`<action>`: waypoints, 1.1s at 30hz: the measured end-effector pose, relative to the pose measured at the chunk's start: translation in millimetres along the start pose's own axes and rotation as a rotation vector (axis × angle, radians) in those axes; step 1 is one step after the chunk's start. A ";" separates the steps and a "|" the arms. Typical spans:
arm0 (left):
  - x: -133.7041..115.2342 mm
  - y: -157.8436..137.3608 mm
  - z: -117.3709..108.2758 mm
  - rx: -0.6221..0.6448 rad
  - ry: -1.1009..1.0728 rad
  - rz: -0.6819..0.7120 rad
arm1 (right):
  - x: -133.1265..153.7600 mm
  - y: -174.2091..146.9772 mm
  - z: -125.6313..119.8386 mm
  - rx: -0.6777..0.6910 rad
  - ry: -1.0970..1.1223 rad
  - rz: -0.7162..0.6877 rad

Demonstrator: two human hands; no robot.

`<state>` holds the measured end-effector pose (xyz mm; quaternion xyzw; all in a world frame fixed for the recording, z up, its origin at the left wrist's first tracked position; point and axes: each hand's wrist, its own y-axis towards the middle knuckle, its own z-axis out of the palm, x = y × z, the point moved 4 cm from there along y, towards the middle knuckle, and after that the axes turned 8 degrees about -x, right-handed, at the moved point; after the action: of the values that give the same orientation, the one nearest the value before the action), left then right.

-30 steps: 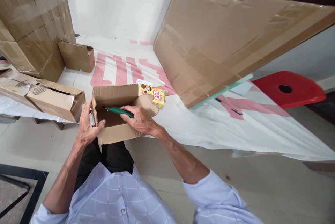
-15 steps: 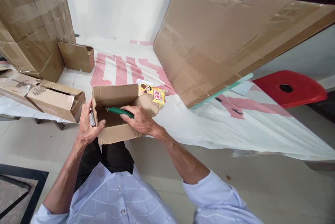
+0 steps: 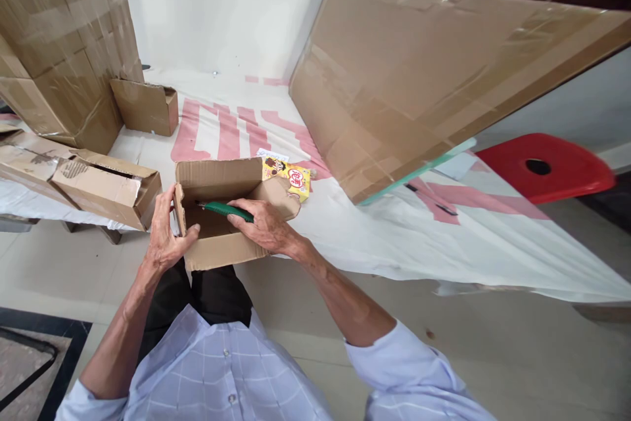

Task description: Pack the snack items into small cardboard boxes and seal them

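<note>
The small cardboard box (image 3: pixel 217 211) sits at the table edge (image 3: pixel 345 257), flaps open. The left hand (image 3: pixel 165 234) grips its left wall; the right hand (image 3: pixel 263 224) is closed around a green cutter (image 3: pixel 224 209) — blade inside the box, cut seemingly unfinished.

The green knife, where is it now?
In the head view, the green knife is in the right hand, over the small open box, left of centre.

I am seeing a table (image 3: pixel 345 237) wearing a white-and-pink cloth. A small open box (image 3: pixel 217 211) is sitting at its near edge, a yellow packet (image 3: pixel 290 179) just behind, cardboard boxes (image 3: pixel 64 46) crowding the left end, a big flattened carton (image 3: pixel 419 73) leaning at the right.
</note>
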<state>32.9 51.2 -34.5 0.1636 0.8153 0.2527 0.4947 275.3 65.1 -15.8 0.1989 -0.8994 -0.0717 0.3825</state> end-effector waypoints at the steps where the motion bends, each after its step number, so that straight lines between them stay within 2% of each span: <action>1: -0.7 0.7 0.2 0.004 -0.004 0.001 | -0.5 -0.3 -0.2 -0.002 0.001 0.003; 33: -5.9 0.8 -1.1 0.003 -0.009 0.000 | 0.6 -0.9 -2.2 -0.003 0.011 0.008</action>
<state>34.7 48.6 -29.3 0.1656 0.8133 0.2509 0.4982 276.8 64.1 -14.1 0.1953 -0.8979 -0.0707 0.3882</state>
